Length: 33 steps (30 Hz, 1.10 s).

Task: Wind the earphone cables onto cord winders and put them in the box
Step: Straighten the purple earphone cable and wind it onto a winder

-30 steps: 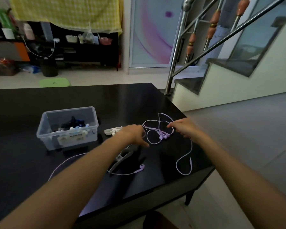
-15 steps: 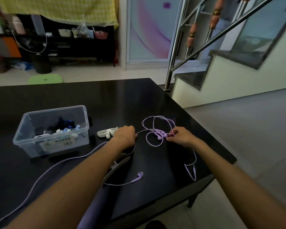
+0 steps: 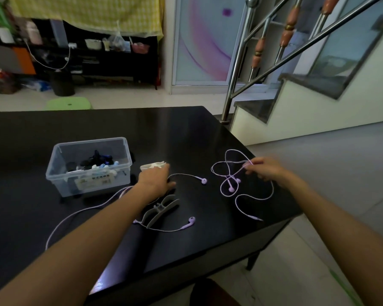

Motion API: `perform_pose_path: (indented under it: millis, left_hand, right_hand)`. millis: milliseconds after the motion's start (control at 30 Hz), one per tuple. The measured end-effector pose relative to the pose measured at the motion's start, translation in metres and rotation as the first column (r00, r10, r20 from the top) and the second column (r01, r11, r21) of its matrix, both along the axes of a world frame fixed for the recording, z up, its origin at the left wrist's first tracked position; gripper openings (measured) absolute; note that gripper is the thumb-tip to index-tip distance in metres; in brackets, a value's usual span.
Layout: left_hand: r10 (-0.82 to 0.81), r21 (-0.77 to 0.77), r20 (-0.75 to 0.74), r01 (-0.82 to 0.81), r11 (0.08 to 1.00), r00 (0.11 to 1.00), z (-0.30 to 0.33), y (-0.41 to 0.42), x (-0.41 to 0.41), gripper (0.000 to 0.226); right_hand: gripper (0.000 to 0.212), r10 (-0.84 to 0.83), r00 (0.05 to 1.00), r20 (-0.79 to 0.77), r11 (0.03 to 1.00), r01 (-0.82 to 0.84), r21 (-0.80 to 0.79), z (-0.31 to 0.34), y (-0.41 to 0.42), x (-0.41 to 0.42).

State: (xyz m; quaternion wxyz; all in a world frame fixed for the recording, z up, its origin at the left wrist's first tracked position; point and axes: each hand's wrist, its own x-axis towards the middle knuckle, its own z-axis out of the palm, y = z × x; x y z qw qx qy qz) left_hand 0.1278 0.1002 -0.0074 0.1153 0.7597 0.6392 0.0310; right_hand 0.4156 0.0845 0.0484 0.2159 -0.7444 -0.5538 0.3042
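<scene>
Two purple earphones lie on the black table (image 3: pixel 186 133). My right hand (image 3: pixel 266 171) pinches the loops of the tangled earphone (image 3: pixel 230 186) near the table's right edge; its plug (image 3: pixel 255 218) lies near the front edge. My left hand (image 3: pixel 155 180) lies over the cable of the other earphone (image 3: pixel 203 181) and seems to hold it, its fingertips against a white cord winder (image 3: pixel 152 166). That cable trails off to the left. A grey cord winder (image 3: pixel 161 208) lies just in front of my left hand, with an earbud (image 3: pixel 191 220) beside it. The clear box (image 3: pixel 60 171) stands to the left.
The box holds several wound earphones in dark and pale colours. Past the table's right edge is tiled floor, then a staircase with a steel railing (image 3: pixel 237 69). A green stool (image 3: pixel 69 103) stands behind the table.
My left hand has moved left toward the white winder, drawing one earbud and its cable out of the tangle. My right hand has shifted right and back, still on the loops.
</scene>
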Motion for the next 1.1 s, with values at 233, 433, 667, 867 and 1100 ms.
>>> perform_pose_path:
  millis: [233,433,667,867,1100]
  left_hand:
    - [0.015,-0.117,0.073,-0.006,0.993,0.997,0.0,0.008,0.001,0.031]
    - [0.014,-0.079,0.306,0.011,0.997,0.952,0.024,0.012,-0.025,0.028]
    - [-0.103,-0.11,-0.02,0.1,0.989,0.995,0.055,-0.018,-0.051,0.031]
    - [-0.079,-0.119,0.067,0.086,0.989,0.995,0.073,-0.051,-0.087,0.025]
    - [0.105,0.255,0.035,-0.111,0.961,0.994,0.085,-0.118,-0.122,0.024]
  right_hand:
    - [0.016,-0.119,0.964,-0.238,0.901,0.206,0.382,0.023,0.041,-0.025]
    - [0.059,-0.078,0.997,-0.013,0.997,0.078,0.009,-0.032,0.065,-0.033]
    - [0.081,0.145,0.754,0.64,0.989,-0.089,-0.12,-0.003,0.036,-0.056]
    - [0.023,0.468,0.858,0.211,0.881,-0.473,-0.028,0.034,-0.041,-0.147]
    - [0.017,0.661,0.694,0.285,0.749,-0.628,-0.209,-0.002,-0.087,-0.228]
